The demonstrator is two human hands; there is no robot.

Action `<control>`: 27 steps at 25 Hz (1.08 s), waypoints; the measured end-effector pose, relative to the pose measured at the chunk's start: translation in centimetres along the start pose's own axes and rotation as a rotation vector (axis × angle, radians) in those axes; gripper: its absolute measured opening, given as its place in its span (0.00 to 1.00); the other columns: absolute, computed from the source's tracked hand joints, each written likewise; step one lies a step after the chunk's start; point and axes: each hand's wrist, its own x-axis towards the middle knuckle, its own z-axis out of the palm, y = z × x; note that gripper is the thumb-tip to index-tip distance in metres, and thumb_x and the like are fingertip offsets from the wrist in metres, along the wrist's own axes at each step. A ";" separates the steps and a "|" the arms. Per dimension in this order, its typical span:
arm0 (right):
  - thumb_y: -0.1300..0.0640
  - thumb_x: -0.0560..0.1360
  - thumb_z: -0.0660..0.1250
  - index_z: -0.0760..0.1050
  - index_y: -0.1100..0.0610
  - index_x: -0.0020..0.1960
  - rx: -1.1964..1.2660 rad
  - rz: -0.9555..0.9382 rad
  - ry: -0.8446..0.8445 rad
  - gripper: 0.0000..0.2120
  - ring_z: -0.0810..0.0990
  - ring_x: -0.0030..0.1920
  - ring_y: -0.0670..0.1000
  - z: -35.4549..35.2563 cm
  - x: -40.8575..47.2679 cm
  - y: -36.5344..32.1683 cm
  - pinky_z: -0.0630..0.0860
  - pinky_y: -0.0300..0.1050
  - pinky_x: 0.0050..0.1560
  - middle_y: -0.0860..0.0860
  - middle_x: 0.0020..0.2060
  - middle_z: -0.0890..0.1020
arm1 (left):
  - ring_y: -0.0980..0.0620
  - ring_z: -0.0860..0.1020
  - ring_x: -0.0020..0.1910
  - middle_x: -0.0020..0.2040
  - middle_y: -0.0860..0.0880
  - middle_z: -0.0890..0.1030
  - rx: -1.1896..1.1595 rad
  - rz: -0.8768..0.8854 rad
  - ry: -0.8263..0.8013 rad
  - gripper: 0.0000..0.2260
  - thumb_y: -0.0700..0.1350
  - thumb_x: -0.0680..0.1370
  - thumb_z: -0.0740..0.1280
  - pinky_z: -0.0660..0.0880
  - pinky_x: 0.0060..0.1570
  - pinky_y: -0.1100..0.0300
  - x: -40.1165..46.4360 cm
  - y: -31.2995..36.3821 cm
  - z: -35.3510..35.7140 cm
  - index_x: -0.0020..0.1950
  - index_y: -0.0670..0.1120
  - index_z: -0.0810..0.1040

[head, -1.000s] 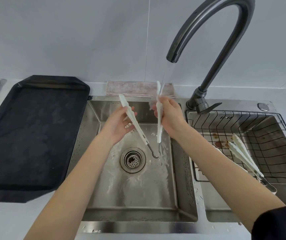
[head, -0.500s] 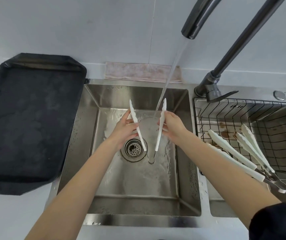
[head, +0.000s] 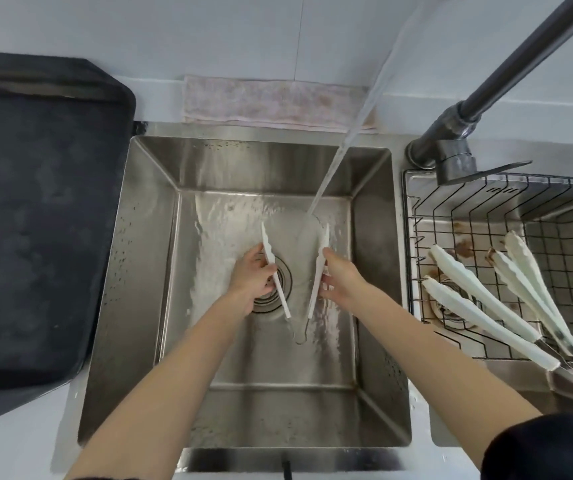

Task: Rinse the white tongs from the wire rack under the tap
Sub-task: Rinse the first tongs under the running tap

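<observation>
Low in the steel sink [head: 146, 271] I hold one pair of white tongs [head: 319, 271], spread into a V with its hinge pointing toward me. My left hand [head: 250, 275] grips the left arm and my right hand [head: 342, 278] grips the right arm. Water from the dark tap [head: 507, 74] falls in a slanted stream [head: 351, 133] and lands between the two arms, just above the drain. Two more white tongs [head: 486, 306] lie in the black wire rack [head: 416, 216] on the right.
A large black tray [head: 35, 220] covers the counter left of the sink. A pinkish cloth [head: 271, 102] lies along the wall behind the basin. The tap's lever [head: 486, 169] juts over the rack's back edge.
Both hands have lowered the tongs from up at the spout to deep in the basin. The view has tilted down, so the spout has left the top of the picture.
</observation>
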 end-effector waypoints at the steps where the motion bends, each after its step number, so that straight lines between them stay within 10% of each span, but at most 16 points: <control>1: 0.55 0.81 0.55 0.71 0.58 0.48 -0.011 0.017 0.007 0.09 0.73 0.34 0.48 0.0 0.2 0.4 0.73 0.42 0.36 0.52 0.34 0.75 | 0.46 0.73 0.51 0.65 0.39 0.74 0.007 -0.020 0.012 0.23 0.31 0.78 0.60 0.72 0.53 0.54 0.1 -0.4 0.2 0.72 0.45 0.65; 16: 0.47 0.81 0.50 0.72 0.54 0.58 -0.152 0.073 -0.013 0.16 0.78 0.45 0.49 -0.9 2.1 2.8 0.72 0.44 0.52 0.49 0.46 0.79 | 0.43 0.76 0.58 0.66 0.41 0.73 0.177 -0.031 -0.043 0.19 0.34 0.77 0.59 0.77 0.57 0.49 1.2 -3.7 -0.9 0.68 0.44 0.69; 20: 0.45 0.79 0.53 0.57 0.50 0.75 -0.477 -0.075 -0.016 0.25 0.65 0.72 0.55 -1.0 0.7 3.0 0.64 0.52 0.70 0.50 0.73 0.64 | 0.52 0.75 0.49 0.69 0.45 0.72 0.403 0.059 -0.063 0.22 0.38 0.78 0.58 0.74 0.44 0.68 -0.8 -2.2 -1.0 0.73 0.45 0.64; 24: 0.50 0.79 0.58 0.50 0.56 0.77 -0.854 -0.325 0.026 0.31 0.58 0.75 0.57 -1.0 -1.6 2.3 0.59 0.51 0.74 0.54 0.77 0.55 | 0.62 0.73 0.42 0.73 0.45 0.67 0.701 0.207 -0.117 0.24 0.40 0.79 0.58 0.67 0.36 0.82 -3.2 -0.6 -1.1 0.75 0.45 0.58; 27: 0.51 0.78 0.58 0.51 0.57 0.77 -1.118 -0.509 0.048 0.32 0.55 0.76 0.57 -1.3 -3.4 1.7 0.57 0.54 0.74 0.55 0.77 0.54 | 0.48 0.68 0.70 0.76 0.44 0.61 1.001 0.341 -0.125 0.25 0.44 0.80 0.57 0.63 0.67 0.65 -5.0 1.0 -1.2 0.76 0.44 0.55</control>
